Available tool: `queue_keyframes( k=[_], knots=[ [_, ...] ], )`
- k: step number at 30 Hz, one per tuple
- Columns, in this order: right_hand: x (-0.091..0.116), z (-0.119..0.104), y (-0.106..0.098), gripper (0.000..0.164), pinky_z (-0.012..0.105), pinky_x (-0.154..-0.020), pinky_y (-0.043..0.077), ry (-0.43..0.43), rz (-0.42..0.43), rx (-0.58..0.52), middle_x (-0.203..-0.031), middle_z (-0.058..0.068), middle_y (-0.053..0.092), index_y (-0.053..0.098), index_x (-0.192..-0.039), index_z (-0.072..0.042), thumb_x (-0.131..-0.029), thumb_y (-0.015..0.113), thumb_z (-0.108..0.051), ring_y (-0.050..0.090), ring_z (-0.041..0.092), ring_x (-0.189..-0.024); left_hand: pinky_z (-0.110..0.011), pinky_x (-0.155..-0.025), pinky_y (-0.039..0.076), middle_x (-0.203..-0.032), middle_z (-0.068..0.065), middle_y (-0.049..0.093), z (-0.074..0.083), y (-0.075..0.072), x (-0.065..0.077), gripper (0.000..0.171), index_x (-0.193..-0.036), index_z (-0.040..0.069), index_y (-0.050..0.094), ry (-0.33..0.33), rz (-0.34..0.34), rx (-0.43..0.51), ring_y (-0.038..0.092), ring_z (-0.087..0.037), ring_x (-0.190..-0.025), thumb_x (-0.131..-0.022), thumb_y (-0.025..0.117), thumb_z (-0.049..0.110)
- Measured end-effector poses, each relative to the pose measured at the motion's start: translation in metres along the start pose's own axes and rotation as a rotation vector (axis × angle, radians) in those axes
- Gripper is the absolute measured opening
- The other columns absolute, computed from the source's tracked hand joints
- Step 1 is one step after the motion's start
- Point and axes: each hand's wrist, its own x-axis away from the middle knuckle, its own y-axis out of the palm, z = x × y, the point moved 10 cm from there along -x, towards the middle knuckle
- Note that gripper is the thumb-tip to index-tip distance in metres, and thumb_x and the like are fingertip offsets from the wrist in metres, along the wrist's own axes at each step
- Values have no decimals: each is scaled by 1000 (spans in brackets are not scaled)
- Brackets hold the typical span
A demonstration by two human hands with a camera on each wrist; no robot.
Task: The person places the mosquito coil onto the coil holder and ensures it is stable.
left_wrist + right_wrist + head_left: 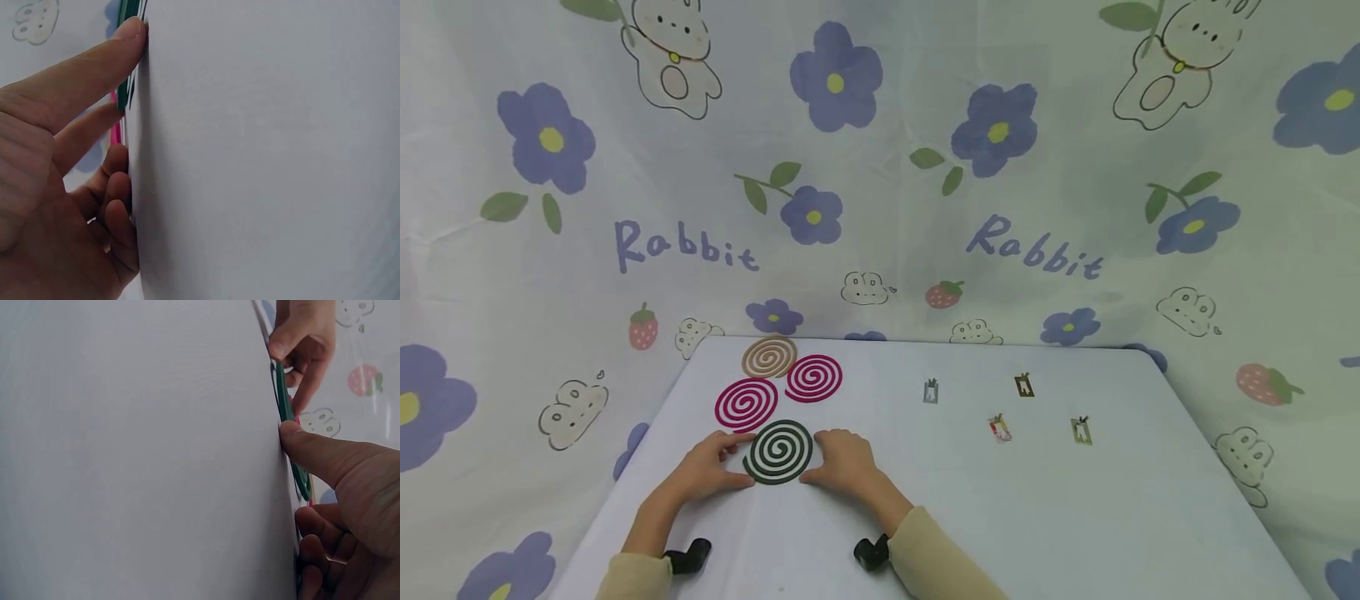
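Note:
A dark green mosquito coil (778, 452) lies flat between my two hands, close over the white table. My left hand (709, 468) holds its left side, thumb at the near edge and forefinger at the far edge; the other fingers curl in beneath. On the opposite side, my right hand (846, 463) grips it the same way. Edge-on in the right wrist view, the green coil (284, 394) passes under the right thumb. Just behind it are two magenta coils, a left one (746, 404) and a right one (814, 378), with a tan coil (769, 357) farthest back.
Several small metal coil stands are spread over the right half of the white table (1000, 517): a silver one (931, 391), a dark brass one (1024, 384), a red-and-white one (1000, 428) and a pale gold one (1081, 431). A printed rabbit-and-flower cloth (880, 167) hangs behind.

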Motion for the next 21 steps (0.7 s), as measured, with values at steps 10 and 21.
queue_keyframes(
  k=[10, 21],
  knots=[
    [2, 2, -4, 61, 22, -48, 36, 52, 78, -207, -63, -13, 47, 68, -114, -11, -65, 89, -42, 44, 4, -57, -38, -70, 41, -97, -6, 52, 3, 2, 0, 72, -126, 12, 64, -26, -16, 10, 47, -23, -86, -62, 92, 30],
    [3, 6, 0, 63, 22, -55, 39, 124, 137, -290, -77, -13, 51, 65, -112, -12, -61, 91, -41, 46, 3, -65, -32, -67, 39, -94, -4, 54, 1, 1, -6, 71, -126, 8, 64, 32, -1, 79, 45, -20, -81, -65, 90, 33]
  ],
)
